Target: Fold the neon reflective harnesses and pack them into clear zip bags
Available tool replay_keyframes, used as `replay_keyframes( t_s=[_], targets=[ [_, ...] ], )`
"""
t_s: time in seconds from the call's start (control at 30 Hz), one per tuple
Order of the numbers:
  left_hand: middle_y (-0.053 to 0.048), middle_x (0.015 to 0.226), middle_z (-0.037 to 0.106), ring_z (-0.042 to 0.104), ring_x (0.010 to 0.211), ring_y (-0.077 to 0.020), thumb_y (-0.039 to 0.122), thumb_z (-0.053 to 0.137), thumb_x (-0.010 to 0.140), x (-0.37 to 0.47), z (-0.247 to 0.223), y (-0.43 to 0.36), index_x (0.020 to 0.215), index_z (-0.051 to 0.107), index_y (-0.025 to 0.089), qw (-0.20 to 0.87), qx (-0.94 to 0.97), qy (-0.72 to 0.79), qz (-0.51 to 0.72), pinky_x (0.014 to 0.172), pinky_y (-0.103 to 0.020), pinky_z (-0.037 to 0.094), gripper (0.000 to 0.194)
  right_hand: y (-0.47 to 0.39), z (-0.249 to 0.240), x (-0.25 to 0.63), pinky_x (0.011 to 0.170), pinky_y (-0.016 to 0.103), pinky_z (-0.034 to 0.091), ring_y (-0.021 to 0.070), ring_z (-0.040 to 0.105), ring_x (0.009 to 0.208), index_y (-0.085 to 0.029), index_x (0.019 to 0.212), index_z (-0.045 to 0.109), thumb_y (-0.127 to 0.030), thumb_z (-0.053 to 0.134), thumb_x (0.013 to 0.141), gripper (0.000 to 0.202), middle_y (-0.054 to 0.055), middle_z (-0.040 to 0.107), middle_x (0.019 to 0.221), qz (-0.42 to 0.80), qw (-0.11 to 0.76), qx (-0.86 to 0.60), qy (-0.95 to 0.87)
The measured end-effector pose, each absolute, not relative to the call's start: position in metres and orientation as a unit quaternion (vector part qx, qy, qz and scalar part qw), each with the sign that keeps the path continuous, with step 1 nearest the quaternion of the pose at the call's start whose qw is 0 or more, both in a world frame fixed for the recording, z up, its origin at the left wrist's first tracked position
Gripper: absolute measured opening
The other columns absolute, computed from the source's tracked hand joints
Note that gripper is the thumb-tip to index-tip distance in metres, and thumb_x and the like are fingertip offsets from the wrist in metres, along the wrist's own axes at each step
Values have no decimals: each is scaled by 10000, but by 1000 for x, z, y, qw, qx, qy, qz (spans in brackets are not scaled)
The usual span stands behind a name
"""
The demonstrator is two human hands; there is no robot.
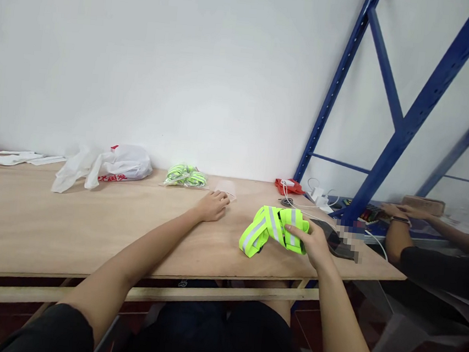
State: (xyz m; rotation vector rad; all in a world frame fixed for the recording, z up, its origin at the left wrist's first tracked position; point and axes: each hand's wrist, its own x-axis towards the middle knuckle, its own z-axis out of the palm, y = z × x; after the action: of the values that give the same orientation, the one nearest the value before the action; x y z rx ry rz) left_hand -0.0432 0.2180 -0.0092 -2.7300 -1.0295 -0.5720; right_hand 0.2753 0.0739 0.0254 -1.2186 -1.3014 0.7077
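Observation:
My right hand (311, 241) grips a bundle of neon yellow-green reflective straps (273, 227) with silver stripes, thumb on top and fingers behind. One end of the straps loops down to the left, at the tabletop. My left hand (214, 206) rests palm down on the wooden table (129, 232), fingers slightly bent and apart. Its fingertips touch the near edge of a clear plastic bag (227, 186) lying flat. Behind it to the left, more straps in the same neon colour sit in clear packets (185, 175) against the wall.
A white carrier bag (130, 163) with red print and white sheets (14, 157) lie along the back left. An orange-red pouch (289, 186), cables and a dark phone-like slab (334, 240) are at right. Past a blue rack post (378, 168), another person's hands (397, 211) work.

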Motion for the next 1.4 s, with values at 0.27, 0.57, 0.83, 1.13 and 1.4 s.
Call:
replay_keyframes(
  t_s=[0.27, 0.57, 0.83, 1.13, 1.4],
  targets=[
    [-176, 1287, 570, 559, 1166, -302, 279, 500, 906, 2, -14, 263, 1226, 576, 151, 22, -887, -407, -216, 1007, -437, 450, 353, 71, 24, 267, 649, 350, 545, 293, 710, 774, -181, 884, 731, -439, 868, 588, 416, 78, 779, 895, 343, 562, -522, -543],
    [-195, 1338, 538, 464, 1284, -371, 259, 527, 877, 7, -16, 264, 1127, 627, 150, -117, -843, -444, -280, 1067, -545, 371, 290, 73, 21, 262, 666, 351, 554, 286, 705, 789, -182, 945, 737, -434, 886, 563, 482, 62, 774, 896, 341, 565, -527, -536],
    [-121, 1003, 729, 694, 859, -216, 578, 276, 1004, 28, -10, 211, 1134, 646, 148, -378, -829, -294, -288, 755, -334, 548, 582, 82, 11, 253, 619, 365, 585, 290, 721, 747, -188, 883, 694, -512, 879, 563, 492, 73, 773, 878, 385, 606, -494, -490],
    [-84, 898, 718, 683, 803, -227, 649, 634, 819, 13, -10, 169, 955, 608, 153, -470, -760, -256, -367, 693, -320, 535, 516, 92, -4, 235, 888, 396, 584, 274, 671, 1113, -273, 1262, 577, -591, 740, 738, 634, 52, 695, 1248, 328, 605, -479, -544],
    [-14, 780, 661, 598, 751, -180, 581, 669, 806, -14, 14, 160, 811, 647, 152, -414, -739, -288, -446, 687, -279, 466, 430, 98, -9, 231, 882, 422, 566, 285, 700, 1018, -215, 1071, 594, -498, 793, 697, 509, 103, 746, 1066, 299, 606, -470, -568]
  ],
)
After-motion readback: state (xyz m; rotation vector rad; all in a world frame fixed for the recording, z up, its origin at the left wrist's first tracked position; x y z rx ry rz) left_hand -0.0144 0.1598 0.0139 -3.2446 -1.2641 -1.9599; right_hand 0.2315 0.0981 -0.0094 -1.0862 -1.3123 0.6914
